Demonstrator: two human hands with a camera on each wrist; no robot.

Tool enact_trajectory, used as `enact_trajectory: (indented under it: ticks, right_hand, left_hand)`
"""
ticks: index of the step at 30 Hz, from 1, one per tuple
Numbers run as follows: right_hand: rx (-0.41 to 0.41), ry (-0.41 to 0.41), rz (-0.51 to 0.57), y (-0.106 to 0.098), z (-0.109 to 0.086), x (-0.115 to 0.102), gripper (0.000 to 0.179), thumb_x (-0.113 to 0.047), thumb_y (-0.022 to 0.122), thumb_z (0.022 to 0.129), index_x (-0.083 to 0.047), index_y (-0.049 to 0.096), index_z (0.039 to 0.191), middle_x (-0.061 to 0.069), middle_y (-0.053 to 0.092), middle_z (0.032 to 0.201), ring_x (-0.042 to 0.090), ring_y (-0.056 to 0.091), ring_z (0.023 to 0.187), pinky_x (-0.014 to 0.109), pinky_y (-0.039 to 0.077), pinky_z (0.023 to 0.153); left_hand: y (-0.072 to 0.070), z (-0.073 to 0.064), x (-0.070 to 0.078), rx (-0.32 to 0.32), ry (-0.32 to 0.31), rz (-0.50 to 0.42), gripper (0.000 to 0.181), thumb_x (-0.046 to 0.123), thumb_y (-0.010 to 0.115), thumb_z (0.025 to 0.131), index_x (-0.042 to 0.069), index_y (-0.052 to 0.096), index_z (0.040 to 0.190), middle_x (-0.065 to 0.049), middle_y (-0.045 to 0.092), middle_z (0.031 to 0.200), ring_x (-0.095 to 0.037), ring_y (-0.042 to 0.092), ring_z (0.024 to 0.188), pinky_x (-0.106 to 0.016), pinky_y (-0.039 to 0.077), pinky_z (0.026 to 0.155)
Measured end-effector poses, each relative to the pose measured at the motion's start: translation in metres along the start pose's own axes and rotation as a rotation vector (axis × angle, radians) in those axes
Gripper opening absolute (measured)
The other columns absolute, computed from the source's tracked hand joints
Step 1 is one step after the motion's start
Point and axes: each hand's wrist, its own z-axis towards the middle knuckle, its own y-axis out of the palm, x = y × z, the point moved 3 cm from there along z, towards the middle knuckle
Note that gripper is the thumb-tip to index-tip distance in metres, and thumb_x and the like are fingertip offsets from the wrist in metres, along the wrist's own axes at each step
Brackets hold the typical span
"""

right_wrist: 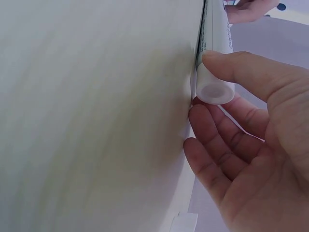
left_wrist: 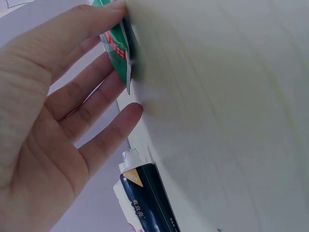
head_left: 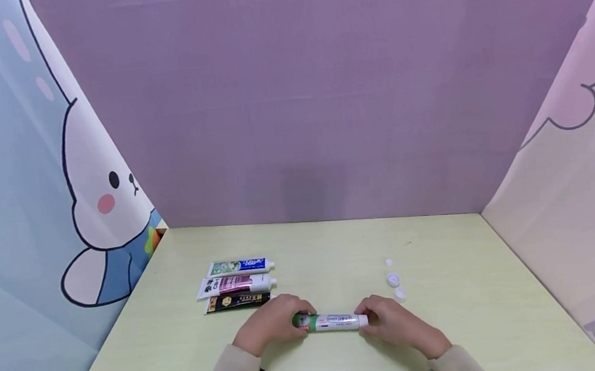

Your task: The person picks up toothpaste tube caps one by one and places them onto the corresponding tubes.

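A green and white toothpaste tube [head_left: 334, 322] lies sideways low over the table, its white cap [right_wrist: 215, 89] pointing right. My left hand [head_left: 280, 321] pinches the green tail end between thumb and fingers; the lower fingers spread apart in the left wrist view. At the other end, my right hand [head_left: 395, 320] grips the tube by its cap, with the thumb on top near the cap's edge. Beside my left hand lies a black toothpaste tube [head_left: 236, 302], whose bare white nozzle [left_wrist: 132, 159] shows in the left wrist view.
Behind the black tube lie a white and purple tube [head_left: 235, 285] and a blue and green tube [head_left: 239, 267], nozzles facing right. Beyond my right hand are three loose white caps, including a round one [head_left: 392, 279]. Purple cloth [head_left: 295, 102] backs the table [head_left: 324, 242].
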Motion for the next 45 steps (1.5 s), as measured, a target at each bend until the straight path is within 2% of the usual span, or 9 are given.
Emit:
enact_trajectory:
  ticks: [8, 12, 18, 24, 32, 39, 42, 45]
  right_hand:
    - [-0.005, 0.020, 0.001, -0.001, -0.001, 0.000, 0.025, -0.011, 0.080, 0.085, -0.009, 0.067, 0.107, -0.005, 0.062, 0.099, 0.008, 0.054, 0.085, 0.025, 0.049, 0.072]
    - [-0.001, 0.016, -0.002, -0.002, -0.002, 0.000, 0.026, -0.011, 0.079, 0.085, -0.009, 0.067, 0.108, -0.005, 0.062, 0.099, 0.007, 0.053, 0.083, 0.025, 0.049, 0.071]
    - [0.007, 0.013, 0.015, -0.003, -0.004, 0.000, 0.028, -0.010, 0.078, 0.085, -0.008, 0.066, 0.110, -0.004, 0.063, 0.100, 0.007, 0.056, 0.083, 0.024, 0.052, 0.068]
    - [0.014, 0.001, 0.013, -0.006, -0.006, -0.001, 0.030, -0.011, 0.079, 0.085, -0.007, 0.065, 0.111, -0.001, 0.063, 0.102, 0.009, 0.058, 0.085, 0.024, 0.053, 0.067]
    - [0.032, 0.011, -0.011, -0.011, -0.008, 0.000, 0.034, -0.014, 0.079, 0.086, -0.006, 0.065, 0.115, 0.000, 0.063, 0.104, 0.015, 0.061, 0.092, 0.027, 0.054, 0.077]
    - [0.030, 0.045, 0.040, -0.016, -0.010, 0.002, 0.033, -0.014, 0.077, 0.088, -0.006, 0.065, 0.117, 0.002, 0.063, 0.106, 0.018, 0.061, 0.092, 0.027, 0.054, 0.074]
    - [0.037, 0.057, 0.027, -0.017, -0.011, 0.003, 0.033, -0.016, 0.078, 0.088, -0.007, 0.065, 0.117, 0.002, 0.063, 0.107, 0.017, 0.061, 0.092, 0.027, 0.054, 0.074]
    - [0.050, 0.067, 0.009, -0.019, -0.013, 0.003, 0.033, -0.017, 0.079, 0.087, -0.007, 0.066, 0.116, 0.002, 0.064, 0.109, 0.019, 0.062, 0.093, 0.028, 0.054, 0.075]
  left_hand:
    - [0.001, 0.000, 0.000, 0.002, 0.001, 0.013, 0.037, 0.018, 0.085, 0.079, 0.023, 0.076, 0.115, 0.017, 0.066, 0.100, -0.001, 0.056, 0.088, -0.026, 0.049, 0.084]
    - [0.000, -0.001, -0.002, -0.013, -0.011, -0.012, 0.041, 0.019, 0.086, 0.077, 0.022, 0.075, 0.116, 0.017, 0.065, 0.100, -0.001, 0.056, 0.087, -0.024, 0.049, 0.082]
    - [-0.009, -0.005, 0.001, 0.003, 0.005, -0.015, 0.032, 0.023, 0.086, 0.077, 0.021, 0.077, 0.108, 0.014, 0.067, 0.099, -0.004, 0.059, 0.088, -0.025, 0.051, 0.082]
    - [-0.022, -0.009, 0.001, 0.037, -0.004, 0.001, 0.032, 0.028, 0.084, 0.082, 0.019, 0.077, 0.111, 0.010, 0.069, 0.107, -0.009, 0.062, 0.096, -0.031, 0.052, 0.086]
    - [-0.041, -0.020, -0.020, 0.130, -0.061, 0.042, 0.029, 0.017, 0.079, 0.085, 0.018, 0.076, 0.114, 0.008, 0.069, 0.112, -0.014, 0.063, 0.103, -0.036, 0.053, 0.089]
    - [-0.056, -0.031, -0.040, 0.209, -0.029, 0.124, 0.025, 0.014, 0.080, 0.085, 0.012, 0.076, 0.109, 0.002, 0.071, 0.109, -0.018, 0.065, 0.106, -0.039, 0.052, 0.092]
    - [-0.060, -0.035, -0.048, 0.220, -0.024, 0.146, 0.022, 0.013, 0.081, 0.083, 0.012, 0.077, 0.105, 0.003, 0.072, 0.103, -0.017, 0.066, 0.099, -0.038, 0.054, 0.088]
    - [-0.062, -0.039, -0.055, 0.210, -0.059, 0.145, 0.024, 0.012, 0.082, 0.082, 0.013, 0.077, 0.105, 0.004, 0.071, 0.102, -0.018, 0.066, 0.099, -0.039, 0.054, 0.088]
